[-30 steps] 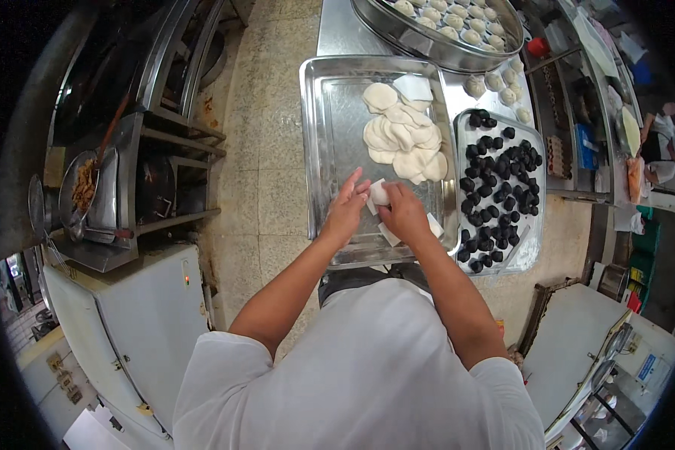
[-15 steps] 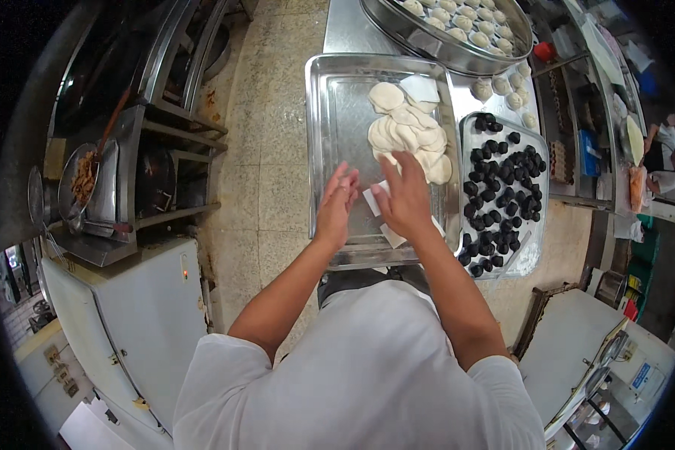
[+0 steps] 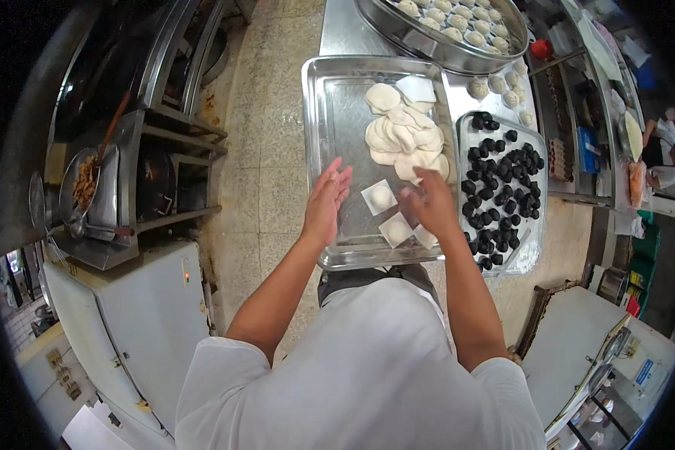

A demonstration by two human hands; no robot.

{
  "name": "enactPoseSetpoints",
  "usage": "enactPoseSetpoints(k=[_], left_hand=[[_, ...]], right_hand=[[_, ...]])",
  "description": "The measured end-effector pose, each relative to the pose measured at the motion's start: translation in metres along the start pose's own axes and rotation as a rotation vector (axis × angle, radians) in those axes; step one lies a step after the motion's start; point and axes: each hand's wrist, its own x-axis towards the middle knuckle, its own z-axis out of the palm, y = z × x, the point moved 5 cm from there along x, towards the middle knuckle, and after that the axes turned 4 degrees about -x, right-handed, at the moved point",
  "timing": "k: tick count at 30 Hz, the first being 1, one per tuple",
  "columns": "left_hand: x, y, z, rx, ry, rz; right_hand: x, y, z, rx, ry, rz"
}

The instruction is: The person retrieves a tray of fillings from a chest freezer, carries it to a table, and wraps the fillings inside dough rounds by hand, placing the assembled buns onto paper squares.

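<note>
Both hands are over a large steel tray (image 3: pixel 337 112). My left hand (image 3: pixel 325 204) hovers at the tray's left side, fingers apart, holding nothing. My right hand (image 3: pixel 433 204) reaches to the near edge of a pile of flat dough rounds (image 3: pixel 397 135). Its fingertips are at the lowest round, and thumb and fingers are apart; whether they touch the dough is unclear. Between the hands, a round white bun (image 3: pixel 381 198) sits on a square of white paper. Nearer me lies a second bun (image 3: pixel 395 231) on paper, with another paper square (image 3: pixel 425 237) partly under my right wrist.
A stack of white paper squares (image 3: pixel 417 88) lies beyond the dough. To the right, a smaller tray (image 3: pixel 529 251) holds many dark balls (image 3: pixel 506 176). A round steamer (image 3: pixel 435 49) full of pleated buns stands at the far end, with loose buns (image 3: pixel 496 84) beside it.
My hands have moved apart, uncovering the bun on paper between them. My right hand has shifted right, to the near side of the dough pile; the left has drawn slightly left.
</note>
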Motion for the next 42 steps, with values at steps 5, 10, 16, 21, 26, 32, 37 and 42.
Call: enactPoseSetpoints(k=[5,10,16,21,26,32,37,42], left_hand=[[0.009,-0.023,0.015,0.130,-0.075,-0.141],[0.016,-0.039,0.017,0.218,-0.082,-0.195],[0.073,0.025,0.065,0.811,-0.078,0.246],[0.125,0.038,0.127,1.228,-0.368,0.731],[0.167,0.010,0.160,1.582,-0.614,0.735],[0.191,0.013,0.179,1.564,-0.761,0.725],[0.246,0.029,0.145,1.334,-0.500,0.545],[0.216,0.046,0.149,-0.159,-0.314,0.021]], right_hand=[[-0.010,-0.027,0.032,-0.051,-0.138,-0.148],[-0.002,-0.016,0.057,-0.346,-0.194,-0.149],[-0.030,0.022,0.012,-0.355,-0.115,0.007],[-0.052,0.008,-0.017,-0.287,-0.048,0.061],[-0.094,0.015,-0.057,-0.159,0.192,0.070],[-0.193,0.088,-0.093,-0.161,0.554,0.339],[-0.237,0.135,-0.094,-0.237,0.710,0.482],[-0.230,0.174,-0.114,-0.334,0.708,0.477]])
